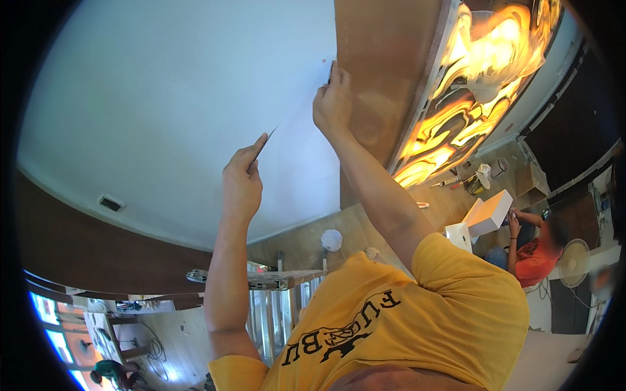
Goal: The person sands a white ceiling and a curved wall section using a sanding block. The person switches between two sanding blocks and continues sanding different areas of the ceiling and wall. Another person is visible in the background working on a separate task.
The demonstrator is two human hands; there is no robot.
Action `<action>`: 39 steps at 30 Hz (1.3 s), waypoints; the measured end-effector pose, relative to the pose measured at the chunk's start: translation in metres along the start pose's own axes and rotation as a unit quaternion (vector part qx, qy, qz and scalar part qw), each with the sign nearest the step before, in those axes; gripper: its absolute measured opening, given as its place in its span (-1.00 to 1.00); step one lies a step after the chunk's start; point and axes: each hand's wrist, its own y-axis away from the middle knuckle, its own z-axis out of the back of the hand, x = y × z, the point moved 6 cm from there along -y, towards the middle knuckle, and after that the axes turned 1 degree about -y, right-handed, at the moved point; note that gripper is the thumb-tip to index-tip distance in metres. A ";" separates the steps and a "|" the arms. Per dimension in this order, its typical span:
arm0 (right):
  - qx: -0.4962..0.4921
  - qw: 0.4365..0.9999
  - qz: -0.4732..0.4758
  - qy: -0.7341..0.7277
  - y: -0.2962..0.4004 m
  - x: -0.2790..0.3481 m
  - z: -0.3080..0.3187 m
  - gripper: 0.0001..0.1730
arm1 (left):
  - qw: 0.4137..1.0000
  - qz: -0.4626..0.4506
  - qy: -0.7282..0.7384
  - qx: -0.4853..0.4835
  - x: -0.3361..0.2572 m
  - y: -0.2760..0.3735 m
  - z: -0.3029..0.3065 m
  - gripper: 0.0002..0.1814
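In front of me is a white wall, and it meets a brown panel along a straight edge. My right hand is raised to that edge and grips a small dark-edged flat tool, likely a putty knife; most of it is hidden by the fingers. A small reddish spot marks the wall just left of this tool. Lower and to the left, my left hand holds a thin flat blade, seen nearly edge-on. Its tip points up and right, and whether it touches the wall cannot be told.
A metal ladder stands beneath me. On the right glows a backlit marbled panel, partly under plastic film. A person in red sits by a white box, near a fan. Another person bends at lower left.
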 end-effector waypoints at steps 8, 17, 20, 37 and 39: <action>0.099 0.993 0.058 0.010 0.026 0.030 -0.016 -0.29 | 0.999 0.007 0.025 -0.018 0.001 -0.001 0.001 -0.45; 0.156 0.919 0.081 -0.354 0.071 0.062 0.072 -0.49 | 0.757 0.185 0.627 0.008 0.025 0.005 -0.010 -0.64; 0.139 0.913 0.126 -0.363 0.098 0.072 0.097 -0.48 | 0.728 0.215 0.651 0.015 0.019 0.009 -0.010 -0.71; 0.266 0.926 0.019 -0.268 0.103 0.028 0.080 -0.44 | 0.797 0.109 0.593 0.045 -0.008 0.011 0.003 -0.58; 0.225 0.847 -0.196 -0.440 0.097 0.000 0.081 -0.47 | 0.815 0.068 0.576 0.012 -0.002 0.005 0.002 -0.59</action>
